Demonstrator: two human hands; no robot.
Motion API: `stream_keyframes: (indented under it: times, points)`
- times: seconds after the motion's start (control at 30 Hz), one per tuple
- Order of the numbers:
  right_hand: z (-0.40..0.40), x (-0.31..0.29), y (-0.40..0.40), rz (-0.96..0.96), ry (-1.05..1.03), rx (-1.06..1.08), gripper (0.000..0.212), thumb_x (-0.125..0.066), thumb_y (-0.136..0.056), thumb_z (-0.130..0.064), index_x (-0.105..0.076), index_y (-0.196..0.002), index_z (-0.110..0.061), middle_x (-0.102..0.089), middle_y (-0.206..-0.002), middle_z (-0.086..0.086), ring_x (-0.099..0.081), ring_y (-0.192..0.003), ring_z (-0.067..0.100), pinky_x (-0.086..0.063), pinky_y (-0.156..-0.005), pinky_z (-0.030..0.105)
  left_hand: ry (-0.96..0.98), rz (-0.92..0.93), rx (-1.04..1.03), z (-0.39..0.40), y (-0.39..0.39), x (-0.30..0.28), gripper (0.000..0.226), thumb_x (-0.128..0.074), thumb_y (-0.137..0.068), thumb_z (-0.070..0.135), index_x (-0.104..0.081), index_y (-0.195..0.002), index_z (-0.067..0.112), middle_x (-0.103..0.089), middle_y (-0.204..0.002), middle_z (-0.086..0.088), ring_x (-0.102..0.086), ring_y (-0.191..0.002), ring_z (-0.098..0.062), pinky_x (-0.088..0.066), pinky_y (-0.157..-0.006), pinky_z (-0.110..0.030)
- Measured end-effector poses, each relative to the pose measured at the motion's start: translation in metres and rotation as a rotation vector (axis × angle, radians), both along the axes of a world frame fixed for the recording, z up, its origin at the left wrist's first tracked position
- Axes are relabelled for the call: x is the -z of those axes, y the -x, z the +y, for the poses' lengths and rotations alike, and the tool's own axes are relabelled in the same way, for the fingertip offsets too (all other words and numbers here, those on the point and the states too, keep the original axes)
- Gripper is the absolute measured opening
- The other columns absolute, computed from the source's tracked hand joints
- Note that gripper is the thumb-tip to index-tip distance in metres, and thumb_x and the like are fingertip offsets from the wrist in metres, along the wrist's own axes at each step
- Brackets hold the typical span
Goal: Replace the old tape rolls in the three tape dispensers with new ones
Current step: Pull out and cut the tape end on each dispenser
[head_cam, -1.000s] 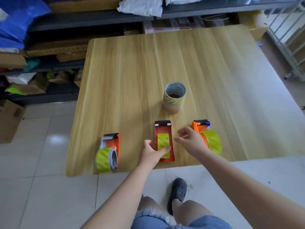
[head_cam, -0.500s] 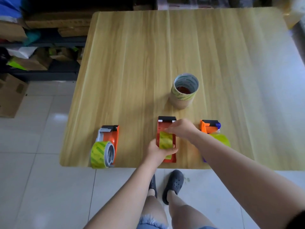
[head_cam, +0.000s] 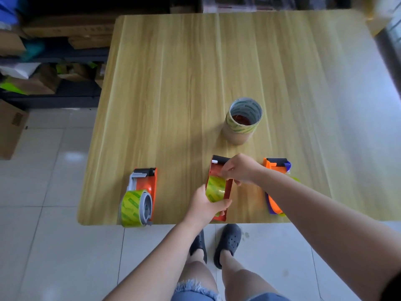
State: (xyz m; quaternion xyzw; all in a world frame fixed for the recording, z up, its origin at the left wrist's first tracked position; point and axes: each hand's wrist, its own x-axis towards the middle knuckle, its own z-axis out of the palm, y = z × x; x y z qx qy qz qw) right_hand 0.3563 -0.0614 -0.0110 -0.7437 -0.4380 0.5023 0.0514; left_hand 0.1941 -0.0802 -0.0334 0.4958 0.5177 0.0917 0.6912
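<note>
Three orange tape dispensers are laid along the near table edge: the left dispenser (head_cam: pixel 144 192) on its side, its yellow-green roll (head_cam: pixel 131 208) exposed; the middle dispenser (head_cam: pixel 220 187); the right dispenser (head_cam: pixel 275 168), partly hidden. A stack of new rolls (head_cam: pixel 242 121) is stood upright beyond the middle one.

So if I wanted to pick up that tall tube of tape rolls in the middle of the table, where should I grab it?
Grab the stack of tape rolls around its round side wall, about halfway up, reaching in from your near side. It stands upright and alone on the table, with the three dispensers nearer you. Its top is just an open hole, so wrapping your fingers around the side is probably steadier.
</note>
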Motion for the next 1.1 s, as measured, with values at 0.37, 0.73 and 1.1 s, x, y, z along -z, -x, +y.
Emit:
stream_keyframes:
  times: [0.37,0.73,1.1]
  points:
    - [0.009,-0.029,-0.003,-0.103,-0.109,-0.045,0.024,-0.059,-0.088,-0.02,-0.072,-0.091,0.0,-0.045,-0.054,0.001,-0.038,-0.037,0.008,-0.035,-0.05,0.023,-0.11,-0.063,0.081,0.009,-0.004,-0.037,0.02,-0.075,-0.073,0.007,-0.058,-0.079,0.017,-0.063,-0.06,-0.001,-0.056,-0.049,-0.015,-0.047,-0.059,-0.032]
    - [0.016,-0.043,0.003,-0.517,-0.14,-0.183,0.019,-0.048,-0.09,-0.021,-0.066,-0.089,-0.013,-0.059,-0.085,0.003,-0.054,-0.073,0.026,-0.031,-0.048,0.022,-0.18,-0.007,0.006,0.009,0.003,-0.061,0.028,-0.082,-0.064,0.007,-0.059,-0.075,0.017,-0.062,-0.062,0.005,-0.056,-0.051,-0.007,-0.046,-0.053,-0.019]
    - [0.033,-0.069,0.004,-0.446,-0.125,0.047,0.025,-0.055,-0.086,-0.028,-0.043,-0.093,-0.007,-0.048,-0.071,0.0,-0.048,-0.06,0.019,-0.034,-0.048,0.027,-0.229,0.024,-0.025,0.023,0.005,-0.078,0.035,-0.084,-0.06,0.008,-0.065,-0.09,0.013,-0.071,-0.083,-0.003,-0.066,-0.075,-0.018,-0.054,-0.069,-0.028]
